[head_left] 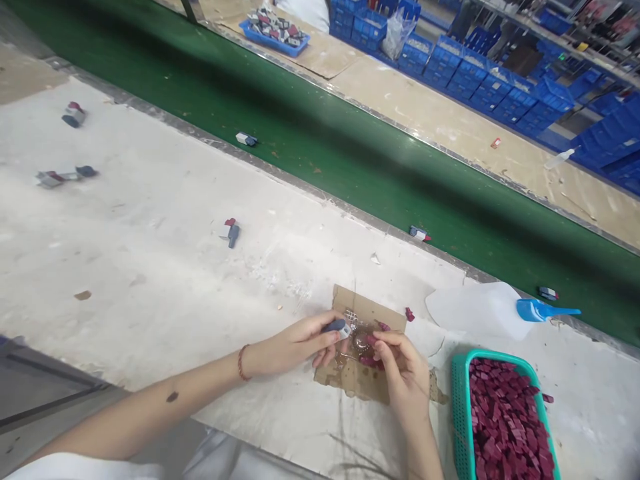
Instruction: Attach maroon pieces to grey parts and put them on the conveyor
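My left hand (300, 343) is closed around a small grey and dark blue plastic part (339, 327), its light end pointing right. In my right hand (404, 370), thumb and fingertips pinch a small dark red piece (371, 340). Both hands hover over a piece of brown cardboard (370, 308) with a wet, shiny patch of clear liquid (361, 341) on it. Some more dark red pieces lie on the cardboard, partly covered by my right hand.
On the right stands a green basket (461, 400) full of dark red pieces. Behind it lies a white bottle (475, 308) with a blue nozzle (545, 310). A green conveyor belt (325, 133) carries several small assemblies. Another assembly (231, 232) rests on the white table (165, 267).
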The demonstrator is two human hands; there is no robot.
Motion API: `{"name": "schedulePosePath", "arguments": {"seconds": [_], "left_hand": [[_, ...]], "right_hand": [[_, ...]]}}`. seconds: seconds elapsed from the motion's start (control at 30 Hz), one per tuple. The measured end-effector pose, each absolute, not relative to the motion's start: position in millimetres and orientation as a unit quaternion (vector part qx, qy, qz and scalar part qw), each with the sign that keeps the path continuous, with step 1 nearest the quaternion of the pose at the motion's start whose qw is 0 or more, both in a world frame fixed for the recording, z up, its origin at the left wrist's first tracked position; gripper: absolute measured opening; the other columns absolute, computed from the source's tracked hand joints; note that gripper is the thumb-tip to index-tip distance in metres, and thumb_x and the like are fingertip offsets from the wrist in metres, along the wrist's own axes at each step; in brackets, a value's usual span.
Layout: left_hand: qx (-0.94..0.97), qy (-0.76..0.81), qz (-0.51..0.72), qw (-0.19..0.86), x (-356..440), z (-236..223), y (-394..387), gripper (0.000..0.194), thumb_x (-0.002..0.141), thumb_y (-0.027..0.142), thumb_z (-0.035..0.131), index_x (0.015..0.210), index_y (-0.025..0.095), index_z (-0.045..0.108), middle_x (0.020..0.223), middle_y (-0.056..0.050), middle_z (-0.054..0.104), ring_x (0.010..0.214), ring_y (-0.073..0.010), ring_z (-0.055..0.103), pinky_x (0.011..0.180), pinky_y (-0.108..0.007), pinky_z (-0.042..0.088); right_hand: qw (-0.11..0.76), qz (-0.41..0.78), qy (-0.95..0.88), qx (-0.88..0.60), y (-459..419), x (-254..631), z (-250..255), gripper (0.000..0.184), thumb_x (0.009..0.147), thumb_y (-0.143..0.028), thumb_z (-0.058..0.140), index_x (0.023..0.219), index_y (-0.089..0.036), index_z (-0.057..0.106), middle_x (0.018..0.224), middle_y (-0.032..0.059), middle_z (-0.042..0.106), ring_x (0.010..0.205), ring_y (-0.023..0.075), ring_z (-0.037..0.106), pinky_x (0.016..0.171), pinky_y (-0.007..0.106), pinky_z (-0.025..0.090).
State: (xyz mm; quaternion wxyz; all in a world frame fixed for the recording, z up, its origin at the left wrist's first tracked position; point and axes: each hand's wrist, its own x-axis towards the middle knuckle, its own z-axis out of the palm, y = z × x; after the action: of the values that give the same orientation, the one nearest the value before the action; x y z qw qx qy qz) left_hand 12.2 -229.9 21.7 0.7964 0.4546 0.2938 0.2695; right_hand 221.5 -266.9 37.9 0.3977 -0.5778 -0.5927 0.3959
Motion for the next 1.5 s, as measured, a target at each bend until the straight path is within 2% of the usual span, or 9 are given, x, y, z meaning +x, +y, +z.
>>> {"name": "schedulePosePath", "arguments": {"seconds": [0.17, 0.37, 0.6, 0.93, 1.27, 1.4, 1.5], "left_hand": [[0.435, 0.274, 0.233, 0.825, 11.9, 22.0, -230.8, 0.045, 0.088, 0.061, 0.054, 0.084, 0.016, 0.051, 0.066, 0.004, 0.049, 0.048, -0.0064, 0.042, 0.044, -0.021, 0.030], [0.354, 0.222, 0.172, 0.892, 9.3, 17.8, -228.2, 0.051, 0.081, 0.064, 0.062, 0.086, 0.014, 0.055, 0.053, 0.010, 0.035, 0.036, -0.0038, 0.028, 0.035, -0.020, 0.022], [0.352, 0.213, 0.133, 0.902, 9.3, 24.1, -226.0, 0.056, 0.075, 0.068, 0.065, 0.084, 0.014, 0.055, 0.052, 0.011, 0.035, 0.036, -0.0038, 0.030, 0.035, -0.019, 0.025], [0.350, 0.201, 0.123, 0.907, 8.3, 20.5, -226.1, 0.053, 0.077, 0.066, 0.066, 0.085, 0.014, 0.056, 0.051, 0.011, 0.034, 0.034, -0.0039, 0.030, 0.034, -0.020, 0.025], [0.370, 0.208, 0.118, 0.898, 9.3, 21.1, -226.9, 0.052, 0.078, 0.067, 0.063, 0.079, 0.018, 0.047, 0.053, 0.011, 0.035, 0.035, -0.0030, 0.029, 0.034, -0.019, 0.023], [0.397, 0.233, 0.122, 0.879, 9.8, 18.6, -228.7, 0.054, 0.078, 0.070, 0.061, 0.080, 0.018, 0.047, 0.053, 0.010, 0.039, 0.035, -0.0036, 0.033, 0.034, -0.019, 0.025], [0.417, 0.238, 0.116, 0.870, 9.8, 19.8, -229.0, 0.053, 0.079, 0.069, 0.059, 0.080, 0.018, 0.046, 0.054, 0.010, 0.040, 0.036, -0.0036, 0.032, 0.035, -0.019, 0.025]], "right_hand": [[0.455, 0.481, -0.519, -0.541, -268.6, 217.3, 39.5, 0.016, 0.089, -0.036, 0.064, 0.089, -0.022, 0.072, 0.079, 0.0032, 0.070, 0.060, 0.0142, 0.066, 0.056, 0.025, 0.056], [0.460, 0.475, -0.583, -0.473, -266.9, 213.6, 45.4, 0.015, 0.092, -0.032, 0.062, 0.087, -0.024, 0.073, 0.083, 0.0054, 0.070, 0.070, 0.0167, 0.066, 0.061, 0.026, 0.055], [0.426, 0.459, -0.634, -0.454, -265.7, 213.5, 46.9, 0.016, 0.095, -0.026, 0.058, 0.089, -0.024, 0.072, 0.085, 0.0053, 0.071, 0.078, 0.0175, 0.067, 0.068, 0.027, 0.055], [0.400, 0.431, -0.674, -0.447, -267.1, 215.5, 50.8, 0.021, 0.095, -0.015, 0.054, 0.092, -0.026, 0.071, 0.091, 0.0036, 0.071, 0.084, 0.0161, 0.068, 0.073, 0.026, 0.055], [0.362, 0.400, -0.718, -0.440, -269.9, 213.9, 53.0, 0.026, 0.098, -0.020, 0.050, 0.096, -0.026, 0.074, 0.092, 0.0057, 0.073, 0.087, 0.0177, 0.071, 0.077, 0.029, 0.057], [0.372, 0.439, -0.671, -0.467, -271.5, 215.9, 51.9, 0.018, 0.093, -0.025, 0.058, 0.106, -0.025, 0.071, 0.089, 0.0056, 0.072, 0.078, 0.0174, 0.070, 0.068, 0.027, 0.058], [0.381, 0.455, -0.647, -0.478, -272.3, 216.7, 49.6, 0.009, 0.089, -0.026, 0.066, 0.094, -0.023, 0.072, 0.084, 0.0046, 0.071, 0.073, 0.0167, 0.069, 0.063, 0.025, 0.057]]}}
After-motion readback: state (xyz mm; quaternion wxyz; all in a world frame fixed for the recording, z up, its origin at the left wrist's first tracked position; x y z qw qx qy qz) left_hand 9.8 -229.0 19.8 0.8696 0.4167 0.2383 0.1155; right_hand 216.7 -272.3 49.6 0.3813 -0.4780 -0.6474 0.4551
